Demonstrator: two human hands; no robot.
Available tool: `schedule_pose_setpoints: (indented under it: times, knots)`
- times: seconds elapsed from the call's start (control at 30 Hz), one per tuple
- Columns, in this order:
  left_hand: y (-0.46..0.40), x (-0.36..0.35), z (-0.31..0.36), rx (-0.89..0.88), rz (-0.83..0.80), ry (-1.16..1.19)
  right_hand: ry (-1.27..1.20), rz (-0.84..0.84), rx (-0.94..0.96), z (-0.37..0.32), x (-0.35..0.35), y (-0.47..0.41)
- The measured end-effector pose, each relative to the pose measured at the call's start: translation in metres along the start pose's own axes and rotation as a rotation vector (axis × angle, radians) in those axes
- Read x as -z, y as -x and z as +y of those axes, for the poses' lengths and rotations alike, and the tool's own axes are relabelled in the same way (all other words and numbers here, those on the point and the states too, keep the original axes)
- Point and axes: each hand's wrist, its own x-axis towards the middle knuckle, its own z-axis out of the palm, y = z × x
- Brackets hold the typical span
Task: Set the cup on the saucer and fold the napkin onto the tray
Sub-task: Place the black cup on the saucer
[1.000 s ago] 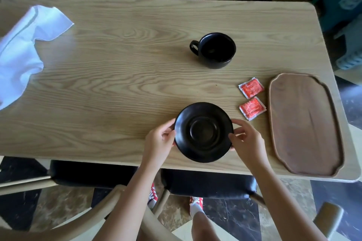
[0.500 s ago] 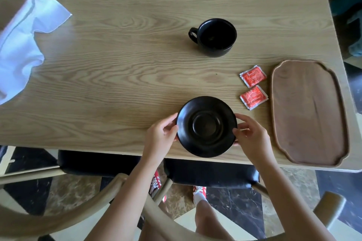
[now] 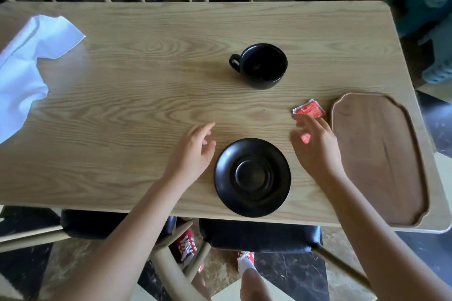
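A light wooden table [image 3: 151, 85] fills most of the view, its grain running left to right; taking the table's middle as the clock's centre, the brown wooden tray [image 3: 381, 156] lies empty at about four o'clock, its long side along the right edge and its near end reaching the table's front rim; the white napkin [image 3: 27, 68] lies crumpled and unfolded at nine o'clock, partly cut off by the frame's left border and well apart from everything else; the black saucer [image 3: 252, 177] sits flat at about six o'clock, close to the near edge, with nothing on it; the black cup [image 3: 260, 65] stands upright at about one o'clock, handle pointing to the left, well apart from the saucer and straight beyond it; the left hand [image 3: 193, 154] hovers just beside the saucer at the saucer's ten o'clock, fingers spread loose and holding nothing; the right hand [image 3: 315, 146] is at the saucer's two o'clock, between saucer and tray, fingers also apart and blurred, gripping nothing; both hands are clear of the saucer's rim and the cup lies beyond both; a small red sachet [image 3: 309, 109] lies just past the right fingertips, beside the tray's far left corner.
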Motion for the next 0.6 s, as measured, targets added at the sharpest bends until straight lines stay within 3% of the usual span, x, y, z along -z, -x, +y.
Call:
schedule_pose_setpoints:
  times: [0.2,0.33,0.6]
  knots:
    - [-0.092,0.002,0.038,-0.389,-0.128,-0.462,0.420,-0.132,0.249,-0.023,-0.008,-0.073]
    - [-0.117,-0.005,0.052,-0.336,-0.293,-0.658,0.530,-0.264,0.259,-0.013,-0.011,-0.095]
    - [-0.090,-0.017,0.056,-0.289,-0.287,-0.493,0.485,-0.242,0.383,0.001,-0.002,-0.095]
